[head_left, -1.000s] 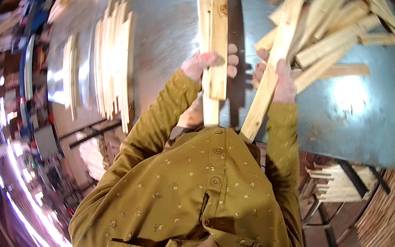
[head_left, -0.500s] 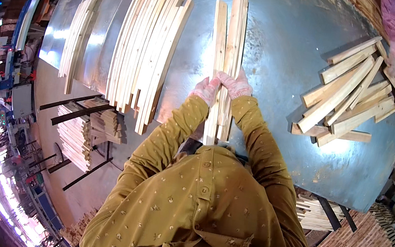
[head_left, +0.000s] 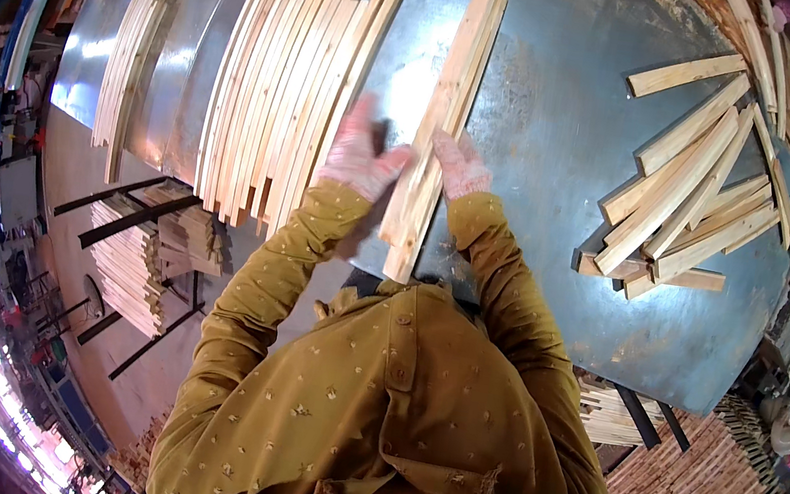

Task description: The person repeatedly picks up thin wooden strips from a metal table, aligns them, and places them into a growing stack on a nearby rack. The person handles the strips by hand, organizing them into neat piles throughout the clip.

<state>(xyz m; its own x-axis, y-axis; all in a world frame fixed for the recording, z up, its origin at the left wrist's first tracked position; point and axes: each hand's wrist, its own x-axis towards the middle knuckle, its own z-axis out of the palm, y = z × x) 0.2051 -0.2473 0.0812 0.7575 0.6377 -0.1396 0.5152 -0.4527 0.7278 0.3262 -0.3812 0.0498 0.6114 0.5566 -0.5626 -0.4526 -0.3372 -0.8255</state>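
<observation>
**Squaring a small bundle of slats on the steel table**

The step in hand looks like evening up a bundle of wooden slats, perhaps three or four boards lying together, running from about 6 o'clock up to 12 o'clock on the metal table. The left hand is blurred, its fingers spread and loose against the bundle's left edge, gripping nothing. The right hand lies flat on the right edge, fingers extended, pressing rather than clasping.

Judging from this, the next move calls for both palms to push the boards flush and slide them toward the row at 10 o'clock.

Counted: one long row of slats, roughly a dozen; a smaller row farther left; one loose heap at 3 o'clock, about ten pieces.
</observation>
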